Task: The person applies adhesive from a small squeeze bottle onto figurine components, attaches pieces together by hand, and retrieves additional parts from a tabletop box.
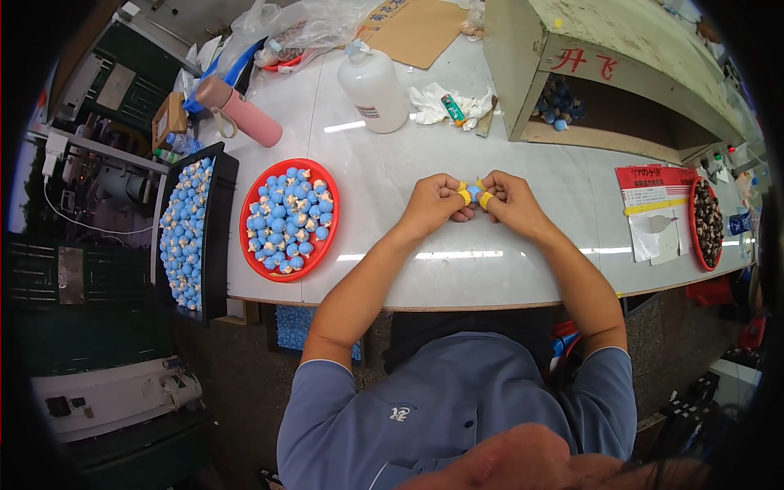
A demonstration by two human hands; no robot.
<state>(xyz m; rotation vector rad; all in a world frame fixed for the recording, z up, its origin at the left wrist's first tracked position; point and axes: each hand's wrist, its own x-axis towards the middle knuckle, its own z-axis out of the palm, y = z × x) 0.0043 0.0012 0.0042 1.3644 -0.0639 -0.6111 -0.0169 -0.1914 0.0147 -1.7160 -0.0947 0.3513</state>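
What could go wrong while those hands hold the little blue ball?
The little blue ball is pinched between the left hand and right hand, so it might slip. The red bowl sits near the table's front edge, so a bump could spill its contents.

- Tray (219, 237): worktable's (490, 282) left edge; contains balls (184, 233).
- Left bowl (318, 257): right of tray; contains balls.
- Tumbler (253, 118): behind left bowl.
- Plastic bottle (374, 90): right of tumbler.
- Single ball (473, 193): between left hand (441, 200) and right hand (510, 202).
- Cabinet (514, 82): rear right.
- Printed sheet (653, 208): left of right bowl (707, 266).
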